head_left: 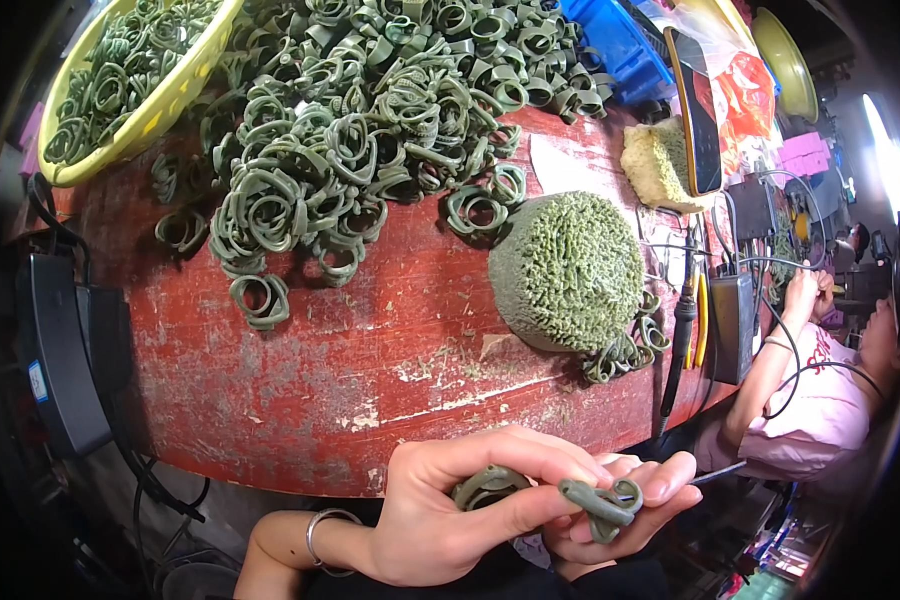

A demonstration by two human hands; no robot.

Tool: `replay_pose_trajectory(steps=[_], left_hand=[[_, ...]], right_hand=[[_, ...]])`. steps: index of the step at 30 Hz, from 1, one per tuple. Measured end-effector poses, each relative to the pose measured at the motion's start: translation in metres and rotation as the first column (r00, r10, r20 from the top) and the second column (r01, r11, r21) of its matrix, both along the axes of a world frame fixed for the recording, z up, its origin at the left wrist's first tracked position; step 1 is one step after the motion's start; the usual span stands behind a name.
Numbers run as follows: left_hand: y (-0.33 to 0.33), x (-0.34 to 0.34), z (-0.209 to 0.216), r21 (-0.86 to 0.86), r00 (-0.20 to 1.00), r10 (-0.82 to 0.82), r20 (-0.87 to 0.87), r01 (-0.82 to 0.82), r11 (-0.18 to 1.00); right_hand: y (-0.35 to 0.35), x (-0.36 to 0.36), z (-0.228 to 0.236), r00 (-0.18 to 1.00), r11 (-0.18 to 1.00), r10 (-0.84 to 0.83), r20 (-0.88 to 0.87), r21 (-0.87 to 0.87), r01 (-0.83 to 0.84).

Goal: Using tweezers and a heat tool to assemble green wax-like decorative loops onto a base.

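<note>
At the table's near edge, my left hand [445, 515], with a silver bangle on its wrist, pinches a dark green wax-like ring [602, 508] between thumb and fingertips. A second green ring [490, 487] is tucked inside the curl of the same hand. Close against the pinched ring, my right hand [645, 500] is partly hidden behind it, fingers bent. From its fingers a thin dark rod [720, 472] sticks out to the right; the rod's other end is hidden.
A large heap of green rings [370, 110] covers the far part of the red table [270, 400]. A yellow basket [175, 95] of rings stands far left. Right of centre sits a rough green round block [580, 270]. Cables, a phone [695, 110] and a co-worker [800, 390] are at right.
</note>
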State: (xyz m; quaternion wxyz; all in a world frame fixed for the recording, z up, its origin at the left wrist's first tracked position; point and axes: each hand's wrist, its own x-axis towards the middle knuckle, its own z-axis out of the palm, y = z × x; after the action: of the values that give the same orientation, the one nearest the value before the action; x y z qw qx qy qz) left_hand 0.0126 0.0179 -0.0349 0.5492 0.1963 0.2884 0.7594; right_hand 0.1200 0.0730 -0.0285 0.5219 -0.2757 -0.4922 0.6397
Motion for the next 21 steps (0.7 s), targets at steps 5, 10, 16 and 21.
replay_pose_trajectory(steps=[5, 10, 16, 21], left_hand=[[-0.002, -0.001, 0.001, -0.072, 0.997, -0.041, 0.067, 0.046, 0.996], [0.001, -0.002, 0.002, -0.073, 0.999, -0.037, 0.009, 0.037, 0.997], [0.000, 0.000, 0.001, -0.072, 0.997, 0.039, -0.072, -0.044, 0.996], [0.000, -0.001, 0.002, -0.070, 0.997, 0.044, -0.063, -0.048, 0.996]], right_hand=[[0.001, -0.002, -0.005, 0.953, 0.958, -0.155, 0.261, 0.277, 0.080], [0.001, 0.016, -0.006, 0.998, 0.992, 0.068, -0.014, 0.107, -0.066], [0.007, -0.012, -0.021, 0.978, 0.845, -0.092, -0.188, 0.505, 0.176], [0.009, -0.012, -0.025, 0.951, 0.787, -0.112, -0.287, 0.559, 0.261]])
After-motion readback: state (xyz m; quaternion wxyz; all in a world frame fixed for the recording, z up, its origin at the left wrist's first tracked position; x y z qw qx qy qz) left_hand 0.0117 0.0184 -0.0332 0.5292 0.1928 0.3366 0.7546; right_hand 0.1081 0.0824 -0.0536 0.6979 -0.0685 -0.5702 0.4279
